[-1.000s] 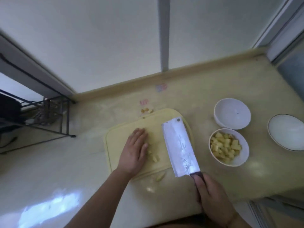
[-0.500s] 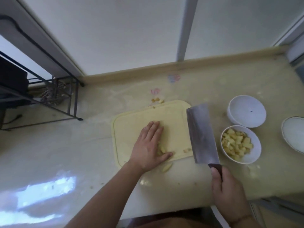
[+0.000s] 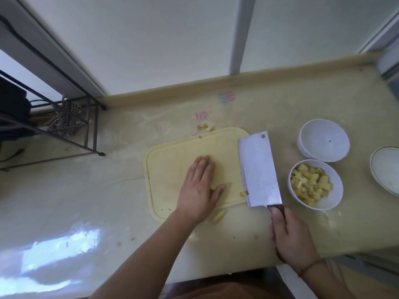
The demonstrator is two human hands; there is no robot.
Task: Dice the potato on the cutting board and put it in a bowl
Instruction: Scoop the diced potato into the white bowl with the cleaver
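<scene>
A pale yellow cutting board lies on the counter. My left hand rests flat on it, fingers together, with a small potato piece showing between thumb and fingers. My right hand grips the dark handle of a cleaver, whose broad blade lies over the board's right edge. Another potato bit sits against the blade. A white bowl right of the cleaver holds diced potato.
An empty white bowl stands behind the filled one, and a white dish is at the far right. Potato scraps lie behind the board; a strip lies in front. A black wire rack stands at the left.
The cleaver has moved from the board's middle to its right edge, toward the bowls. My left hand has stayed flat on the board, its thumb now spread over a potato piece.
</scene>
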